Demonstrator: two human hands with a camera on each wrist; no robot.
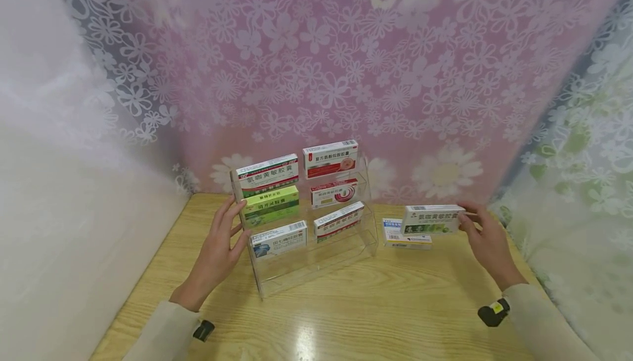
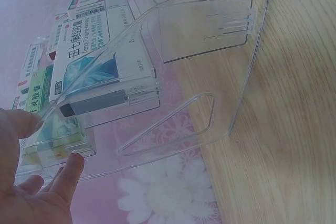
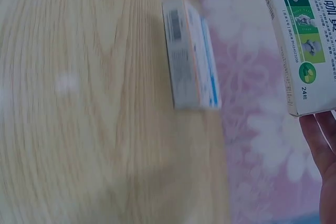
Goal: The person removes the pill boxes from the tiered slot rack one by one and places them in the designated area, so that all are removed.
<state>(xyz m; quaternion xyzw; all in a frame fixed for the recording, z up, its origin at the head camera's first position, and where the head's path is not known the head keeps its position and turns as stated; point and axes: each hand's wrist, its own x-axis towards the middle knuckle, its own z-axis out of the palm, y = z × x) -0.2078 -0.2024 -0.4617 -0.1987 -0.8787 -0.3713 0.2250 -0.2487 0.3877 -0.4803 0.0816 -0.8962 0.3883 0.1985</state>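
Observation:
A clear acrylic display rack [image 1: 316, 270] stands tilted back on the table, with medicine boxes on its tiers. My left hand [image 1: 215, 251] grips the rack's left side edge, beside the green medicine box [image 1: 272, 207] and the white-and-blue box [image 2: 89, 61] below it. At the right, my right hand [image 1: 487, 240] pinches the end of a white-and-green medicine box [image 1: 430, 220], raised above the table. Behind and below that box lies a white-and-blue medicine box [image 3: 191, 56], partly covered by it in the head view.
The rack also carries a red-and-green box [image 1: 267, 177], two red-and-white boxes, one being the upper box [image 1: 330, 160], and another white box [image 1: 338, 222]. The wooden table [image 1: 346, 317] ends at a flowered pink backdrop [image 1: 321, 75], with pale walls at both sides.

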